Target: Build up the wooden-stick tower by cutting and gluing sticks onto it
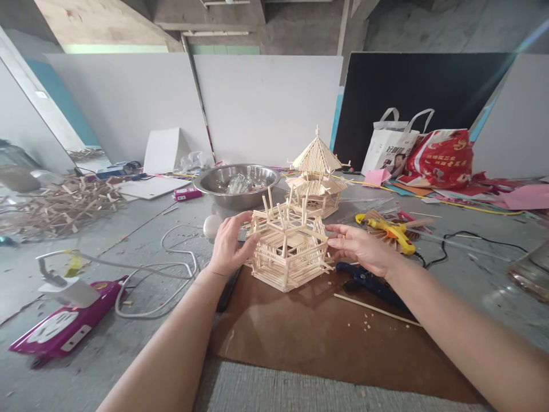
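A hexagonal frame of thin wooden sticks (pixel 288 247) stands on a brown board (pixel 317 337) in front of me. My left hand (pixel 228 247) grips its left side, fingers curled on the upper rim. My right hand (pixel 360 247) presses its fingers against the frame's right side. Behind the frame stands a finished stick pagoda (pixel 316 174) with a pointed roof. A single loose stick (pixel 377 309) lies on the board under my right forearm.
A steel bowl (pixel 237 184) sits behind left. A yellow glue gun (pixel 389 230) and a blue tool (pixel 368 280) lie at right. A pink power strip (pixel 64 326) with white cable lies at left, a stick pile (pixel 60 203) far left, bags (pixel 422 150) at back right.
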Tool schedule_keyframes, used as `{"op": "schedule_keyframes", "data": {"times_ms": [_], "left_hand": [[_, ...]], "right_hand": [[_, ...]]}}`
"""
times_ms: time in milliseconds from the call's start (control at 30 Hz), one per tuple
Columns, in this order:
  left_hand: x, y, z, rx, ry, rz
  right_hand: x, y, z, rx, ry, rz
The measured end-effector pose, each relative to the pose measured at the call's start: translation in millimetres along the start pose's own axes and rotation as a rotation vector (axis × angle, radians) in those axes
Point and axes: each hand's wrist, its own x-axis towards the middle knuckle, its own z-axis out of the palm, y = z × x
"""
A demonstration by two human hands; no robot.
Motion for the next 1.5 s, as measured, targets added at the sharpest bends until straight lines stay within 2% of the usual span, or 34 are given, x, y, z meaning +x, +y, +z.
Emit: {"op": "schedule_keyframes", "data": {"times_ms": [400, 467, 533, 667, 800, 900, 1000, 1100, 1133, 1167, 1233, 1367, 1500], "left_hand": [[-1.1, -2.1, 7.2, 0.000, 0.012, -0.247], [-1.9, -3.7, 8.1, -0.010, 0.016, -0.267], [-2.6, -5.2, 8.5, -0.026, 0.022, -0.276], [-0.6, -5.0, 5.1, -0.001, 0.107, -0.279], [7.1, 5.6, -7.0, 0.123, 0.318, -0.191], [12.6, 24.7, -20.4, 0.154, 0.463, -0.004], [12.3, 53.8, -32.6, 0.127, 0.506, 0.188], [4.1, 87.5, -37.9, 0.065, 0.431, 0.381], [0.3, 98.2, -37.3, 0.025, 0.368, 0.446], [-3.7, 108.2, -35.5, -0.022, 0.245, 0.508], [-11.0, 125.2, -28.5, -0.154, 0.074, 0.666], [-20.4, 145.9, -9.0, -0.242, -0.121, 0.778], [-26.5, 149.3, 8.2, -0.214, -0.252, 0.765]], "right_hand": [[-18.4, 10.1, 8.2, 0.060, -0.096, -0.016], [-21.5, 9.6, 7.1, -0.022, -0.063, 0.002], [-23.1, 8.6, 3.1, -0.160, 0.022, 0.001], [-25.5, 8.3, -9.1, -0.458, 0.168, -0.094], [-34.2, 12.5, -13.5, -0.626, 0.161, -0.167], [-43.5, 16.5, -12.0, -0.695, 0.085, -0.140], [-49.5, 19.5, -13.4, -0.769, 0.040, -0.089], [-49.8, 21.8, -19.5, -0.746, 0.039, -0.054], [-48.9, 22.6, -22.0, -0.729, 0.041, -0.046], [-48.0, 23.4, -24.4, -0.718, 0.045, -0.038], [-46.4, 25.3, -29.1, -0.730, 0.070, -0.017], [-46.4, 29.0, -37.0, -0.854, 0.118, 0.010], [-49.6, 28.8, -40.8, -0.987, 0.038, 0.049]]}}
